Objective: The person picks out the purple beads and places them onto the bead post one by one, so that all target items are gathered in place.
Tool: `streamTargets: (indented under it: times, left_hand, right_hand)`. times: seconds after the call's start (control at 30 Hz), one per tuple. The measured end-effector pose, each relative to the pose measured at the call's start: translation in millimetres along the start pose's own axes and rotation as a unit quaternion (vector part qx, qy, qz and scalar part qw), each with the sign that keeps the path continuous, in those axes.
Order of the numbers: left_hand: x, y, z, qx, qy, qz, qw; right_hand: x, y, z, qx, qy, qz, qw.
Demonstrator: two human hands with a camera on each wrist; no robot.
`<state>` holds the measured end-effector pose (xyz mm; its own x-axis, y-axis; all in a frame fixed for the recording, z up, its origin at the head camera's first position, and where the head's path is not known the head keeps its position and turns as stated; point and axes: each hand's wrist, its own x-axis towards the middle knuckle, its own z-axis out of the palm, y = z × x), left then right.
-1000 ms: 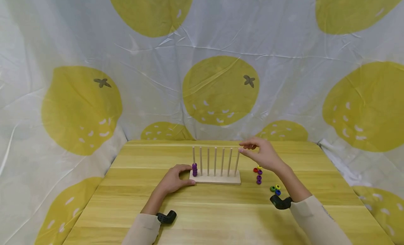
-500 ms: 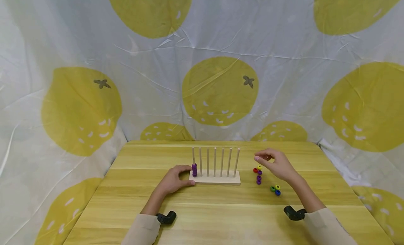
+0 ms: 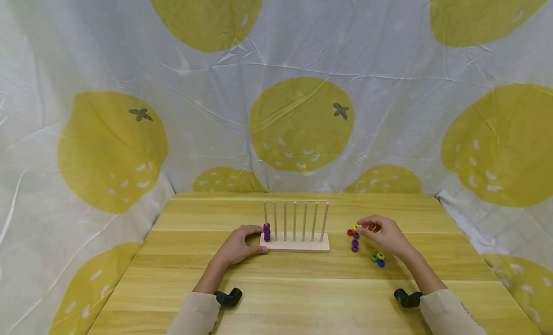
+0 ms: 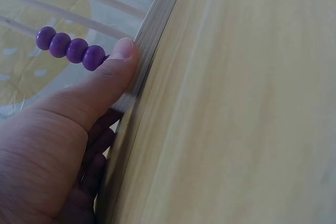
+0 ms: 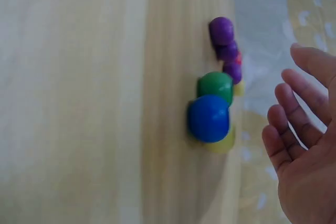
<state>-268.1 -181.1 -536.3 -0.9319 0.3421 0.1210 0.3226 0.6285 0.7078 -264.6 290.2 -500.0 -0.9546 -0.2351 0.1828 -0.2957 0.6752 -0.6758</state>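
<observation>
One of the pair, the left hand (image 3: 235, 245), is grasping the left end of a wooden peg rack (image 3: 299, 246), its thumb lying along the front edge of the base while the fingers are going round behind. From where I'm standing, that grip is probably serving to steady the base against sliding or tipping. The right hand (image 3: 386, 233) is holding nothing that I can make out; its fingers are bending loosely, gaps showing between them, and it is hovering beside the farther yellow bead (image 3: 354, 228). Whether a fingertip is touching that bead, I cannot tell.

Close by, a red bead (image 3: 350, 233) and a purple bead (image 3: 356, 235) are sitting, and two more purple beads (image 3: 355, 242) are lying nearer the person. Nearer again, a green bead (image 3: 374, 258), a second yellow bead (image 3: 380, 256) and a blue bead (image 3: 381, 263) are clustering. All these are resting right of the rack, which seems to be suiting the right hand's reach.

Four stacked purple beads (image 3: 267, 233) are circling the leftmost peg (image 3: 265, 211); the other six pegs (image 3: 294, 222) are standing bare. Beyond the counter (image 3: 302, 296), a pale cloth (image 3: 203, 114) is hanging, showing big yellow fruit (image 3: 302, 124).
</observation>
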Motion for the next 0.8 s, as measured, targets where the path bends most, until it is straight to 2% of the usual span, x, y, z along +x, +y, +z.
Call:
streamTargets:
  times: [0.43, 0.8]
  left_hand:
    - [-1.7, -1.6, 2.5, 0.000, -0.003, -0.014, 0.9999]
    - [-1.1, -2.2, 1.5, 0.003, 0.001, -0.014, 0.9999]
  right_hand:
    - [-4, 21, 8.4, 0.028, -0.045, 0.055, 0.997]
    - [1, 26, 12.2, 0.057, -0.061, 0.046, 0.995]
